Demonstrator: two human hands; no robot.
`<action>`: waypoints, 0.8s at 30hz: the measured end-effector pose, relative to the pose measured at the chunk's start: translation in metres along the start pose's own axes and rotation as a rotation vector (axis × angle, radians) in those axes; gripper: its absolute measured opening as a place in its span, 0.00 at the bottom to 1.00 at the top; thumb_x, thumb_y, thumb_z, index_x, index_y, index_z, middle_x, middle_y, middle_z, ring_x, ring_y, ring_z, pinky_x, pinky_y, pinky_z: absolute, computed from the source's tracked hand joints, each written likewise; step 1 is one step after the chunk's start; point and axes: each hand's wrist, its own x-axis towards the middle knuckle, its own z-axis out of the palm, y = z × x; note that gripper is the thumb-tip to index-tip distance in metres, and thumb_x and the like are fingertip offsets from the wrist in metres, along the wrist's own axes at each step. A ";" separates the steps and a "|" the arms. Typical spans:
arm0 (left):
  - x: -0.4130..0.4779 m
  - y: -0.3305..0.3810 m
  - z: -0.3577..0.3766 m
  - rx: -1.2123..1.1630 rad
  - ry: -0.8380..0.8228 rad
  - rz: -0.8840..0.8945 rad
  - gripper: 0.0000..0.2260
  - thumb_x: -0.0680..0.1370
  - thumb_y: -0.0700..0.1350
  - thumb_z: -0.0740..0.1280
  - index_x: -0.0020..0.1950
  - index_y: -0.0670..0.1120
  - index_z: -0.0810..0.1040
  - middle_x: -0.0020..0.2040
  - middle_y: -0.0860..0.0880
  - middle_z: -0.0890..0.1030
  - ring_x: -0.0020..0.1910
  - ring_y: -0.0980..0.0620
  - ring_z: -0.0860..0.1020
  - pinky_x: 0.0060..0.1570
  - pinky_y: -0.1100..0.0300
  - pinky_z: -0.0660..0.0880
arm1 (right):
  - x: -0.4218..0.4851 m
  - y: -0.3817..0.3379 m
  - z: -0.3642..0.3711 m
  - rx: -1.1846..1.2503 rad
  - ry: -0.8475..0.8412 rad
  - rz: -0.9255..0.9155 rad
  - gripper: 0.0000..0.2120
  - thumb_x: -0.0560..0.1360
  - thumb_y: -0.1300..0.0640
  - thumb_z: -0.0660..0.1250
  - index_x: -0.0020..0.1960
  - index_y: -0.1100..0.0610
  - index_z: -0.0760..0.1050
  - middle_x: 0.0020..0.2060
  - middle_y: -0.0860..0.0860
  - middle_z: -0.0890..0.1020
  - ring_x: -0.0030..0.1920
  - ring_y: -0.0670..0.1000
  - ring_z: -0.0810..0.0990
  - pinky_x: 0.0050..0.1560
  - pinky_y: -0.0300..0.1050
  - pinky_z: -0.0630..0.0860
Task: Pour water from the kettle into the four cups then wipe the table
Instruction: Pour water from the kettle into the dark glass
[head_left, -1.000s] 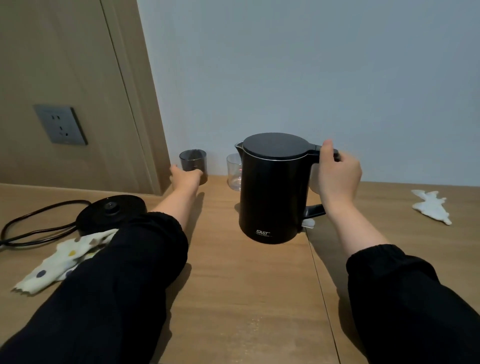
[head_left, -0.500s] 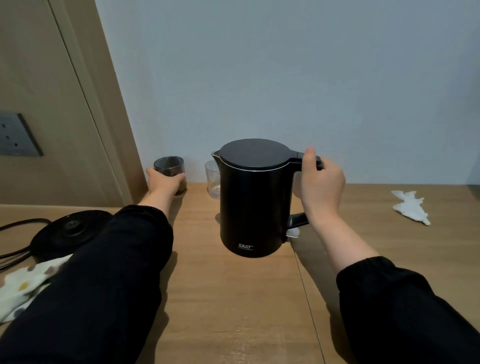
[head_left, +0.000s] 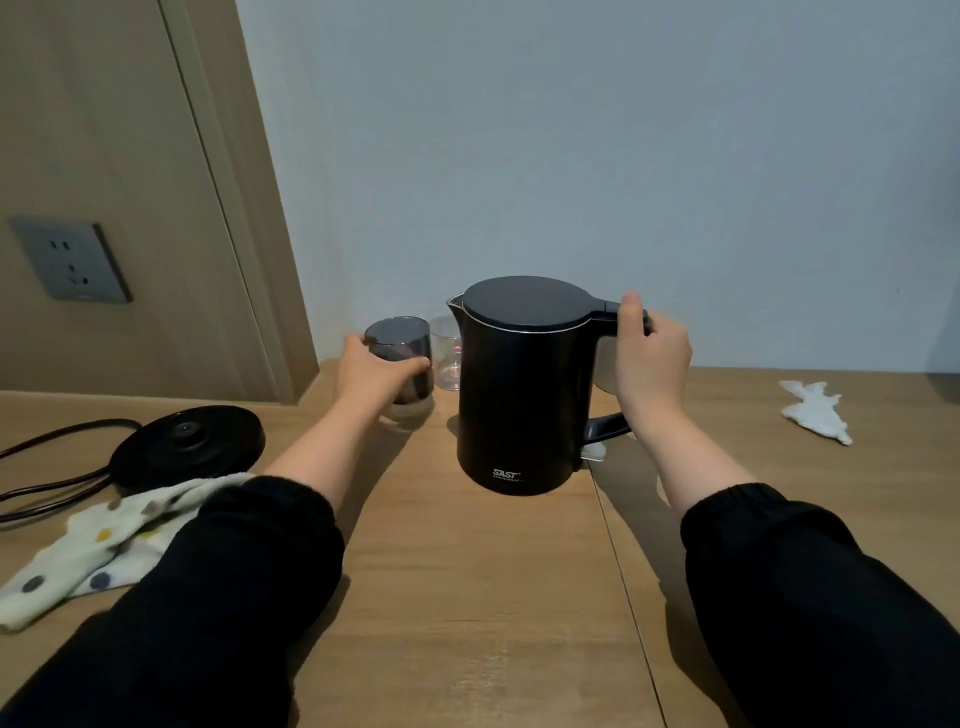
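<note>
A black kettle (head_left: 522, 395) is held upright just above the wooden table (head_left: 467, 597), with my right hand (head_left: 652, 358) closed around its handle. My left hand (head_left: 371, 376) grips a dark smoked glass cup (head_left: 400, 345) and holds it slightly off the table, left of the kettle's spout. A clear glass cup (head_left: 447, 353) stands behind, between the dark cup and the kettle. Part of another clear cup (head_left: 605, 371) shows behind the kettle's handle. A white polka-dot cloth (head_left: 88, 551) lies at the left, partly under my left sleeve.
The black kettle base (head_left: 187, 447) with its cord (head_left: 47, 467) sits at the left near a wall socket (head_left: 70, 260). A crumpled white tissue (head_left: 813, 410) lies at the far right. The wall runs close behind the cups.
My left hand has pulled the dark cup nearer and lifted it a little off the table. The kettle stays upright in my right hand. The view has shifted.
</note>
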 end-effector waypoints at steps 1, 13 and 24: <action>-0.011 0.002 -0.005 0.001 -0.025 0.028 0.33 0.67 0.49 0.77 0.66 0.44 0.65 0.63 0.47 0.73 0.61 0.46 0.73 0.50 0.58 0.71 | 0.001 0.001 -0.001 0.025 -0.024 0.008 0.25 0.82 0.48 0.59 0.30 0.53 0.54 0.26 0.49 0.58 0.25 0.46 0.58 0.30 0.44 0.53; -0.094 -0.030 -0.043 -0.179 -0.252 0.096 0.27 0.66 0.42 0.78 0.61 0.51 0.72 0.53 0.56 0.79 0.53 0.58 0.77 0.48 0.64 0.74 | -0.001 -0.005 -0.008 0.193 -0.088 0.209 0.28 0.65 0.29 0.59 0.30 0.53 0.58 0.32 0.58 0.65 0.30 0.55 0.63 0.34 0.49 0.60; -0.086 -0.046 -0.044 -0.105 -0.286 0.173 0.28 0.64 0.42 0.79 0.61 0.51 0.74 0.53 0.53 0.80 0.52 0.55 0.78 0.53 0.60 0.74 | 0.001 -0.010 -0.009 0.314 -0.074 0.308 0.23 0.70 0.38 0.64 0.31 0.53 0.60 0.28 0.53 0.66 0.23 0.48 0.63 0.27 0.42 0.59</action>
